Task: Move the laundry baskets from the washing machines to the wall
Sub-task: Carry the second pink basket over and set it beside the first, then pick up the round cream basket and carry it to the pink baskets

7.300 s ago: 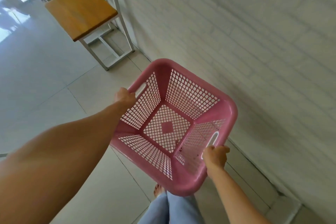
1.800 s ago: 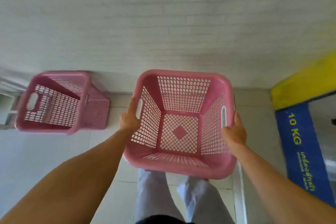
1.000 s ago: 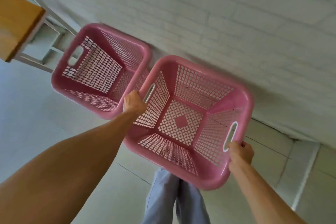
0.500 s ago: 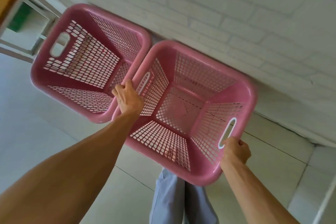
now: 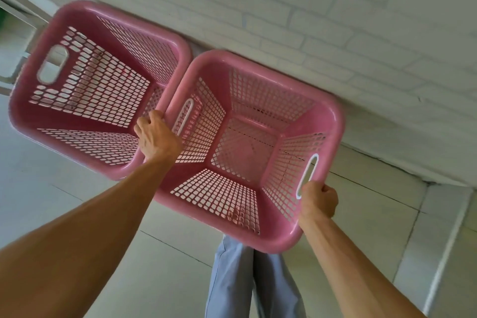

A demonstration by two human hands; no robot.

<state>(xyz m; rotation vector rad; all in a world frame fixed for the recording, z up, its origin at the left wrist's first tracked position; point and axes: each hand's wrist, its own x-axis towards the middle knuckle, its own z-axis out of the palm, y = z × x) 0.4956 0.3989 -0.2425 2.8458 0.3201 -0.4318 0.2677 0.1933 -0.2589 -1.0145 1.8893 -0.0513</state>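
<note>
Head view: both hands grasp the right pink basket [image 5: 333,116] at its side rims — left hand [image 5: 157,137] clenched over the near-left rim beside the slot, right hand [image 5: 318,200] curled under the right handle. Its far rim sits close to the white brick wall [image 5: 335,20]; whether it touches the floor [image 5: 51,188] cannot be told. Risk, as judged: the left fingers lie against the adjoining left basket [image 5: 33,121], whose rim meets this one — lowering further could pinch them or shove that basket askew. Both baskets appear empty, save faint specks on the mesh.
</note>
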